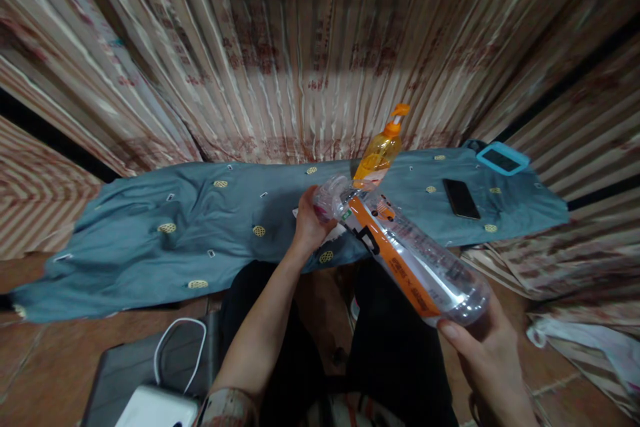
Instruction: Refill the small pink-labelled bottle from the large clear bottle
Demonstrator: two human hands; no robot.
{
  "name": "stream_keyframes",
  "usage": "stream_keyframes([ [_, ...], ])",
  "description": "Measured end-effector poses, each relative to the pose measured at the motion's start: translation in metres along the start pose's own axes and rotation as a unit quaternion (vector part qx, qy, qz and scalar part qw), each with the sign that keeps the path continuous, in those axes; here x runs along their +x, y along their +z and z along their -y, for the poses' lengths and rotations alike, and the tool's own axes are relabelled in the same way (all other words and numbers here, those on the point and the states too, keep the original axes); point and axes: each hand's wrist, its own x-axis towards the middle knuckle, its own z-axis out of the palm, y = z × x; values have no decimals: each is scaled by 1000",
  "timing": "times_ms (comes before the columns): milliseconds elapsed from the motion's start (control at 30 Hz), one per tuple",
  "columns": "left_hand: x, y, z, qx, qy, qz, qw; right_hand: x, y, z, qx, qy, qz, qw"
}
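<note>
My right hand (487,353) grips the base of a large clear plastic bottle (425,260) with an orange and silver label. The bottle slants up and leftward across the front of me. At its upper end, my left hand (311,217) is closed around a clear, rounded plastic container (333,195). The container meets the bottle's neck end; I cannot tell whether they are joined. Just behind them stands a pump bottle (377,157) of yellow liquid with an orange pump head. A pale item beneath my left hand is mostly hidden.
A blue-grey cloth (150,233) with pineapple prints covers the low surface. On its right lie a dark phone (461,199) and a blue-framed device (503,159). Striped curtains (310,47) hang behind. At lower left, a white box (157,408) with a cable rests on a dark surface.
</note>
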Motion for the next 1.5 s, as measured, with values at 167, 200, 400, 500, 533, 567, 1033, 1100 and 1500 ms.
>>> stream_keyframes([
  [167, 0, 0, 0, 0, -1, 1, 1000, -1, -2, -4, -10, 6, -3, 1000],
  [200, 0, 0, 0, -1, -2, 1, 1000, -1, -2, -4, -15, 9, -4, 1000],
  [400, 0, -1, 0, 4, -6, 8, 1000, 1, 0, 2, -11, 14, -10, 1000],
  [500, 1, -1, -2, 6, -10, 9, 1000, 1, 1, 3, -3, 20, 0, 1000],
  [533, 1, -1, -2, 6, -11, 10, 1000, 1, 1, 3, 0, 21, 2, 1000],
  [567, 1, -1, -3, 6, -12, 10, 1000, 1, 1, 3, 1, 21, 0, 1000],
  [1033, 1, 0, 0, 18, -4, 7, 1000, 3, -1, 0, -17, 7, -7, 1000],
  [1100, 1, 0, 0, 23, -1, 6, 1000, 2, 0, 2, -25, 3, -11, 1000],
  [1500, 0, 0, 1, 21, 5, 8, 1000, 4, -1, 2, -38, -17, -7, 999],
])
